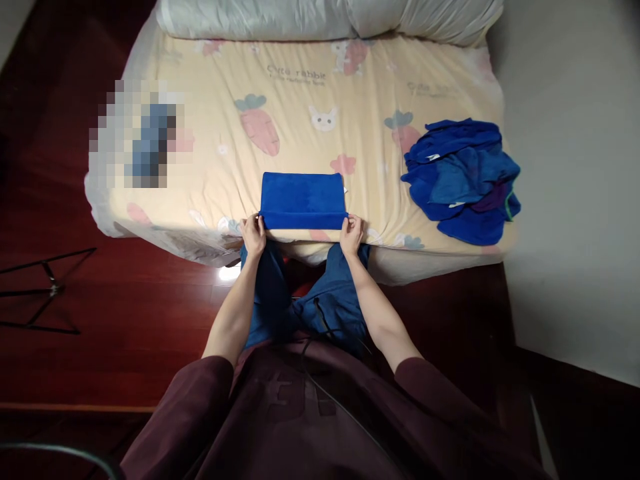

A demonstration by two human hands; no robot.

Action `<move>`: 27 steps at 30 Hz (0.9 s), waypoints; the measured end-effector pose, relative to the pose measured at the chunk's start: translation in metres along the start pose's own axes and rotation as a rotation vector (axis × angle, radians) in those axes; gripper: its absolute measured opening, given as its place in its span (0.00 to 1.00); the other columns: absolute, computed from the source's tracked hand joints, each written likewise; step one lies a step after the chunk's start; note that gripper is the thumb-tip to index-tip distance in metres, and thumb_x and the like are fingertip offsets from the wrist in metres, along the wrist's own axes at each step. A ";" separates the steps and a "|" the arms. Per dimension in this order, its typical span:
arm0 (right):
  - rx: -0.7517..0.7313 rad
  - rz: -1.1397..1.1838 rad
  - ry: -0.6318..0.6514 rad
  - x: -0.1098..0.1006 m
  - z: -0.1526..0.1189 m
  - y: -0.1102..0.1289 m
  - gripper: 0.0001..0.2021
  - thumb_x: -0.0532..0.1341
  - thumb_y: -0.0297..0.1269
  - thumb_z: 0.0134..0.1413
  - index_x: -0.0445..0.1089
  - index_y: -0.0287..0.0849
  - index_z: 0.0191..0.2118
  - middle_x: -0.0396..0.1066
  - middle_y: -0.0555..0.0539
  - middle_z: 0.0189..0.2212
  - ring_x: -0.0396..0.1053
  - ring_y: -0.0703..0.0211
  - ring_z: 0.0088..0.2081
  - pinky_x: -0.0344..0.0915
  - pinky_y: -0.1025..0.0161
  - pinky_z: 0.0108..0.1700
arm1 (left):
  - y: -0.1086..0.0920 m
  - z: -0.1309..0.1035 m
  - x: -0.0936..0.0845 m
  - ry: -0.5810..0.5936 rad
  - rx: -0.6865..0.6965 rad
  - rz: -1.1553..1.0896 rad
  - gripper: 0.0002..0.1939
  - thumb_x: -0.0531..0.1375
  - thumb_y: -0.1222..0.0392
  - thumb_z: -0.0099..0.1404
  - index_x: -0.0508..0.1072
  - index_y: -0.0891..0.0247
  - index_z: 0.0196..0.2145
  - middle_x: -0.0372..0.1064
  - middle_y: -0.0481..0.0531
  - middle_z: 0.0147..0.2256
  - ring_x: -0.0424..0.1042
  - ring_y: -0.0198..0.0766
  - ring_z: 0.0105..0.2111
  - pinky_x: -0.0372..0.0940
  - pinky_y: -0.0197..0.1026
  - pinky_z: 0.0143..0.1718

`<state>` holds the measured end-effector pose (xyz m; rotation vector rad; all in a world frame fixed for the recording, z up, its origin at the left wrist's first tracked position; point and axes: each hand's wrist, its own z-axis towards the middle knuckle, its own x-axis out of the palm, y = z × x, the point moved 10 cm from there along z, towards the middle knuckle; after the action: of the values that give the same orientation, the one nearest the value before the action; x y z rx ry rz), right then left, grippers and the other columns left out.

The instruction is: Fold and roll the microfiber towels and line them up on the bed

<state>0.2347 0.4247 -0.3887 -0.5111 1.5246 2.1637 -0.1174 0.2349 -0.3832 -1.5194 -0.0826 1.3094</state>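
A blue cloth [303,193] lies on the bed near its front edge, with a folded strip along the side closest to me. My left hand [253,235] pinches the left end of that strip. At the right end, my right hand [352,233] grips the cloth the same way, thumb and fingers together. A small white tag shows on the cloth's right side. Farther right sits a crumpled pile of blue cloths [463,180], with a purple piece and a green edge among them.
The bed [200,167] has a yellow sheet printed with carrots and rabbits. A pale rolled quilt [260,19] lies along the back. Something bluish and pixelated [150,147] is at the left. A grey wall [575,167] stands right; black tripod legs [53,290] rest on the red floor.
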 end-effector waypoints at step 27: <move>-0.023 0.043 -0.005 0.002 0.001 -0.005 0.14 0.54 0.47 0.69 0.70 0.42 0.44 0.74 0.43 0.36 0.73 0.55 0.38 0.71 0.58 0.47 | -0.003 -0.001 -0.004 -0.049 -0.008 -0.045 0.17 0.50 0.52 0.77 0.75 0.59 0.50 0.74 0.63 0.48 0.67 0.53 0.54 0.59 0.58 0.60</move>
<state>0.2356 0.4278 -0.3934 -0.4838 1.5233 2.2158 -0.1170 0.2329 -0.3783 -1.4840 -0.1534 1.3119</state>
